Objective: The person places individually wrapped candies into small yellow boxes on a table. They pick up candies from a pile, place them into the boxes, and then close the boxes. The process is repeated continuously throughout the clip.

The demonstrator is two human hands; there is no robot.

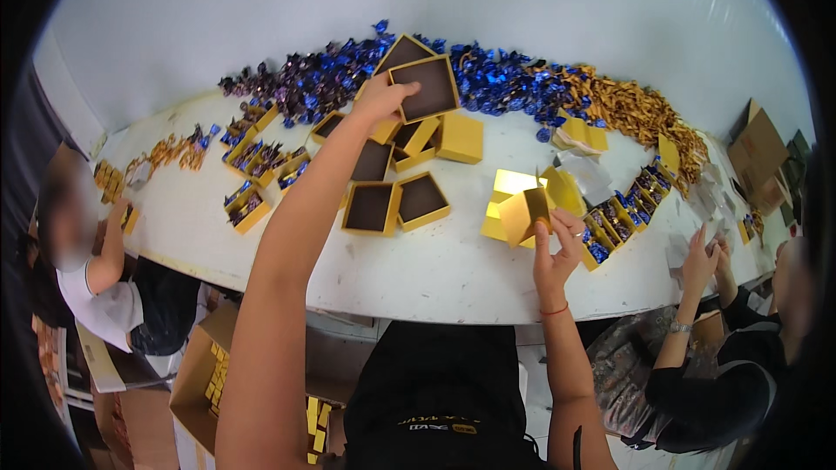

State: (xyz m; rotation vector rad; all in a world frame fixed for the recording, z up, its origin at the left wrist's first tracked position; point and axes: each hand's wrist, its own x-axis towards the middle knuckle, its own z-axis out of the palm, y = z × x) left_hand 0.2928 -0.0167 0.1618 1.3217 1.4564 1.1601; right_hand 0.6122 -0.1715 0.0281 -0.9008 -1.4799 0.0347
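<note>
My left hand (380, 101) reaches out over the table, gripping an open gold cardboard box (428, 94) with a dark inside, thumb over its rim. Behind it another gold box (406, 51) is partly hidden. Between the fingertips of my right hand (559, 241) is a folded gold card (520, 217), held above more shiny gold cards (516, 181). Just right of that hand runs a row of filled gold boxes (609, 225) with blue and purple foil-wrapped sweets. Open boxes with dark insides, such as one gold box (369, 207), lie between my arms.
Blue foil-wrapped sweets (506, 81) and orange-gold wrapped pieces (643, 108) are heaped along the wall. More filled boxes (251, 160) stand left. One person (98, 300) sits at left, another (712, 365) at right. A carton (196, 372) with gold pieces stands below the table edge.
</note>
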